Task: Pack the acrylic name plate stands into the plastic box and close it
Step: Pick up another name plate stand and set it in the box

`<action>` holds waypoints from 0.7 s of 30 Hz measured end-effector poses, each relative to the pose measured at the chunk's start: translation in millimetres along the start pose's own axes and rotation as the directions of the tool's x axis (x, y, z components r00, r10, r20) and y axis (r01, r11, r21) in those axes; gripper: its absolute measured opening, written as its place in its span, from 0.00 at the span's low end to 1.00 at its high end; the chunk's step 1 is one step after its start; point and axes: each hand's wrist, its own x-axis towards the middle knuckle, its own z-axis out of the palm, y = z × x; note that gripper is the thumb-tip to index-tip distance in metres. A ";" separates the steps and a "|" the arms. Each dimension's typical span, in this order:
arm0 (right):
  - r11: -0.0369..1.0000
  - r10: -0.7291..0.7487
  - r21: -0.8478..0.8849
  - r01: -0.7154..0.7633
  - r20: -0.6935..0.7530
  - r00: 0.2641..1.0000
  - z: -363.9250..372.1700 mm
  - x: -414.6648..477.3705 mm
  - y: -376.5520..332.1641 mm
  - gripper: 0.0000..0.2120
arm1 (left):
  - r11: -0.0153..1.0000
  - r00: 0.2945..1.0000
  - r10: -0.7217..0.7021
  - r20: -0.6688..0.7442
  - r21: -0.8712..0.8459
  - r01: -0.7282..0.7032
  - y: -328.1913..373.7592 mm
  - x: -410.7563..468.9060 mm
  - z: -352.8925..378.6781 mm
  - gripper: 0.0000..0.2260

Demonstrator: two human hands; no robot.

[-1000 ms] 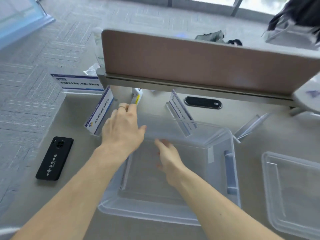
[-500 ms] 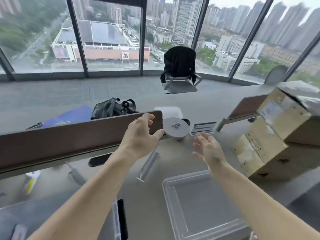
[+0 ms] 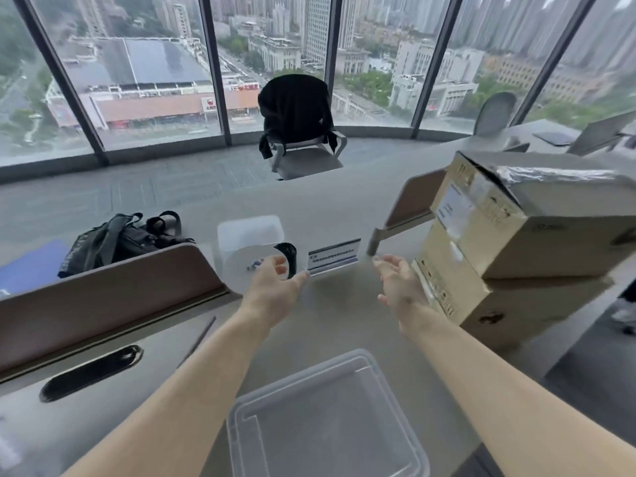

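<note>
An acrylic name plate stand (image 3: 333,257) with a printed card stands upright on the grey desk, far from me. My left hand (image 3: 275,285) reaches toward its left end, fingers apart, thumb tip close to it and holding nothing. My right hand (image 3: 397,282) is stretched out to the stand's right, palm turned inward, fingers spread, empty. The clear plastic lid (image 3: 327,418) lies flat on the desk near me, between my forearms. The plastic box itself is out of view.
Two stacked cardboard boxes (image 3: 523,249) crowd the right side, close to my right hand. A brown desk divider (image 3: 103,297) runs along the left, a white translucent container (image 3: 249,242) and a black object behind my left hand. A black bag (image 3: 117,241) and office chair (image 3: 297,125) lie beyond.
My view swung up and right, from the clear box to the far side of the desk. Both hands left the box and now stretch toward the distant name plate stand.
</note>
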 end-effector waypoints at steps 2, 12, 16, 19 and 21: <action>1.000 0.000 -0.019 0.000 -0.013 1.000 1.1 22.5 0.3 0.20 | 0.999 1.000 -0.026 0.012 -0.038 0.027 -2.8 24.3 17.9 0.27; 0.995 0.085 -0.062 -0.085 0.005 0.996 33.9 164.5 50.9 0.21 | 0.968 0.977 -0.212 0.024 -0.129 0.214 -57.6 152.2 101.9 0.30; 0.989 0.131 -0.075 -0.127 0.051 0.990 55.7 233.7 99.1 0.21 | 0.969 0.977 -0.213 0.005 -0.125 0.212 -97.5 207.6 136.2 0.32; 0.983 0.159 -0.099 -0.155 0.034 0.987 64.9 274.1 144.1 0.21 | 0.972 0.976 -0.217 -0.009 -0.093 0.216 -127.3 241.6 153.7 0.35; 0.979 0.165 -0.125 -0.160 0.031 0.986 71.9 298.8 165.7 0.22 | 0.974 0.978 -0.209 -0.016 -0.087 0.207 -146.4 262.8 161.0 0.36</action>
